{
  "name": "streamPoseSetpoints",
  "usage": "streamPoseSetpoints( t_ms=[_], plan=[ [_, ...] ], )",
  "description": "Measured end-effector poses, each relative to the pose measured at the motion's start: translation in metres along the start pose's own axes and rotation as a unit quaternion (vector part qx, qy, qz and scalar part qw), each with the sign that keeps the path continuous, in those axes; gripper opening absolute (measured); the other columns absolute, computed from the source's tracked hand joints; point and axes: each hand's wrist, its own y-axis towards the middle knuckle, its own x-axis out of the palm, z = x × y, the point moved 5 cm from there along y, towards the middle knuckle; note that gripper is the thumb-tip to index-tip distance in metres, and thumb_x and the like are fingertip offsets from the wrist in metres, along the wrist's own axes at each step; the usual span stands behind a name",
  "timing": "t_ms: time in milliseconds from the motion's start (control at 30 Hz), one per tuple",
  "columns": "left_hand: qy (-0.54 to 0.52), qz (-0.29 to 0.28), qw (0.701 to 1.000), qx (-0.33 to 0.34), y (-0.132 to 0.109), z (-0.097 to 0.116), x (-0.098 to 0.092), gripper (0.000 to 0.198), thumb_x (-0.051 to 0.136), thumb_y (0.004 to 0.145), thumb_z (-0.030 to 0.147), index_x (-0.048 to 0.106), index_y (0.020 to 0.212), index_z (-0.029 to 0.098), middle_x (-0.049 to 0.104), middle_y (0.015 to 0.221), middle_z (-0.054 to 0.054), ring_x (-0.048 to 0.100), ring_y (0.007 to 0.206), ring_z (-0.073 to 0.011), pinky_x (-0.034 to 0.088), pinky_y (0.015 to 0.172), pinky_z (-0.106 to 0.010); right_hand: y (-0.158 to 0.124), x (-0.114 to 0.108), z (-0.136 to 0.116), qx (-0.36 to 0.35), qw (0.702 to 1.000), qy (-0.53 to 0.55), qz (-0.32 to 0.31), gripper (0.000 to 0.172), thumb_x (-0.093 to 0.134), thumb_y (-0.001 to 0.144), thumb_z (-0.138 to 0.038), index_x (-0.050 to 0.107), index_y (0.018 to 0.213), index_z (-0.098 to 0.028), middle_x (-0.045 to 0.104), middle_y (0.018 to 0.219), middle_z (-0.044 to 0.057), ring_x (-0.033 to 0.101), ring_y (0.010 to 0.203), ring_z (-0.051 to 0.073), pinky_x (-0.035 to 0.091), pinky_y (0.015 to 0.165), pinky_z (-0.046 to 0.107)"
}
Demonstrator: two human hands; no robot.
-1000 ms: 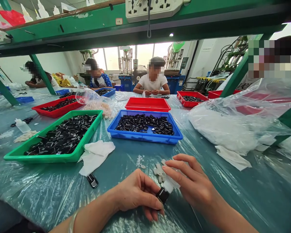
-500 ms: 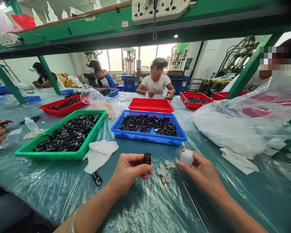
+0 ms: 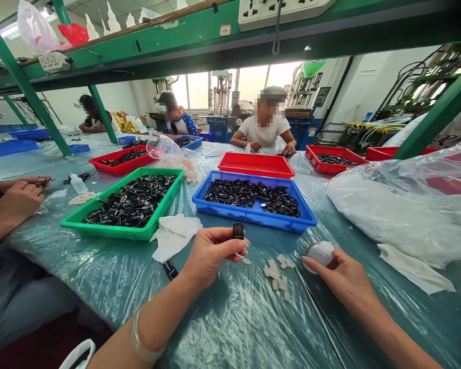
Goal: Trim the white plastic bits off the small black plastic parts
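Note:
My left hand (image 3: 211, 253) pinches a small glossy black plastic piece (image 3: 238, 230) upright between thumb and fingers. To the right, my right hand (image 3: 343, 274) is closed around a rounded, translucent white bottle (image 3: 319, 252), seen mostly from its end. Small off-white pads (image 3: 275, 278) lie loosely between the hands on the plastic-covered table. Long thin metal tweezers (image 3: 318, 307) rest beside them, below my right hand. Another black piece (image 3: 170, 270) lies partly behind my left wrist, touching a crumpled white cloth (image 3: 176, 233).
Ahead stand a blue tray (image 3: 249, 216) and a green tray (image 3: 103, 232), both heaped with black pieces. Behind the blue one is a red tray (image 3: 255, 166). A large clear bag (image 3: 399, 210) bulges at right. A co-worker's hands (image 3: 21, 202) are at left; a green shelf beam (image 3: 192, 43) crosses overhead.
The view has swung left, so the scene sits further right. My right hand and the bottle have moved slightly away from my left hand, and the bottle has tilted. The left hand keeps the black piece.

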Motion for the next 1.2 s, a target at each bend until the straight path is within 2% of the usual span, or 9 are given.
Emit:
streamPoseSetpoints(
  t_ms=[200,300,367,433,500,533,800,967,1200],
  plan=[
    [0.002,-0.006,1.000,-0.005,0.001,-0.001,0.000,0.048,0.070,0.047,0.037,0.061,0.085,0.009,0.058,0.071,-0.003,0.053,0.056,-0.0009,0.043,0.046,-0.009,0.007,-0.001,0.004,-0.028,1.000,0.003,0.013,0.081,0.060,0.049,-0.051,0.038,0.121,-0.022,0.050,0.100,-0.002,0.044,0.066,-0.013,0.033,0.052,-0.008],
    [0.010,-0.001,1.000,-0.001,0.003,-0.003,0.000,0.049,0.070,0.047,0.040,0.061,0.085,0.010,0.056,0.069,-0.002,0.053,0.055,-0.0008,0.043,0.046,-0.009,0.003,-0.019,0.000,-0.132,0.976,0.019,0.174,0.088,0.060,0.049,-0.052,0.031,0.127,-0.023,0.041,0.116,-0.005,0.044,0.093,-0.015,0.034,0.062,-0.014],
    [0.016,0.001,1.000,-0.001,0.004,-0.005,0.000,0.049,0.070,0.047,0.040,0.060,0.086,0.010,0.056,0.068,-0.001,0.053,0.055,-0.0008,0.043,0.046,-0.008,-0.014,-0.029,-0.011,-0.215,0.933,-0.033,0.288,0.082,0.056,0.054,-0.054,0.031,0.126,-0.024,0.037,0.120,-0.008,0.039,0.102,-0.015,0.034,0.066,-0.012],
    [0.020,-0.002,1.000,-0.003,0.004,-0.006,0.001,0.049,0.069,0.048,0.039,0.060,0.087,0.011,0.056,0.068,-0.001,0.053,0.054,-0.0009,0.043,0.046,-0.008,-0.041,-0.028,-0.030,-0.334,0.860,-0.129,0.365,0.065,0.051,0.063,-0.048,0.039,0.121,-0.020,0.041,0.114,-0.008,0.038,0.102,-0.015,0.036,0.077,-0.007],
    [0.021,-0.001,1.000,-0.008,0.005,-0.008,0.003,0.049,0.069,0.048,0.039,0.060,0.088,0.012,0.056,0.068,-0.001,0.054,0.053,-0.0015,0.043,0.046,-0.009,-0.068,-0.014,-0.048,-0.473,0.763,-0.213,0.385,0.041,0.053,0.064,-0.038,0.052,0.099,-0.015,0.047,0.103,-0.009,0.039,0.103,-0.015,0.033,0.093,-0.002],
    [0.022,-0.001,1.000,-0.011,0.005,-0.008,0.003,0.049,0.069,0.048,0.038,0.059,0.089,0.012,0.056,0.068,-0.001,0.054,0.054,-0.0020,0.043,0.046,-0.009,-0.076,-0.004,-0.052,-0.513,0.750,-0.215,0.357,0.032,0.053,0.065,-0.030,0.054,0.094,-0.017,0.048,0.100,-0.010,0.039,0.101,-0.016,0.032,0.095,-0.001],
    [0.038,-0.045,0.997,-0.053,0.001,-0.017,0.011,0.051,0.064,0.054,0.038,0.057,0.095,0.008,0.062,0.097,-0.014,0.059,0.062,-0.0044,0.047,0.053,-0.008,-0.069,0.065,-0.052,-0.541,0.783,-0.261,0.159,0.023,0.044,0.072,-0.021,0.055,0.086,-0.036,0.047,0.091,-0.020,0.023,0.092,-0.013,0.015,0.082,0.006],
    [0.027,-0.079,0.993,-0.079,-0.003,-0.018,0.016,0.056,0.064,0.054,0.034,0.055,0.104,0.011,0.059,0.107,-0.015,0.061,0.067,-0.0055,0.049,0.055,-0.008,-0.046,0.096,-0.047,-0.339,0.901,-0.260,-0.077,0.030,0.024,0.081,-0.028,0.051,0.091,-0.033,0.044,0.096,-0.009,0.016,0.086,-0.005,0.003,0.072,0.015],
    [0.022,-0.108,0.991,-0.078,-0.003,-0.021,0.017,0.054,0.060,0.058,0.031,0.056,0.109,0.012,0.061,0.100,-0.013,0.061,0.067,-0.0041,0.047,0.055,-0.007,-0.041,0.114,-0.050,-0.218,0.933,-0.240,-0.157,0.038,0.015,0.080,-0.024,0.050,0.094,-0.027,0.039,0.102,-0.004,0.013,0.082,-0.004,-0.003,0.072,0.018]
  ],
)
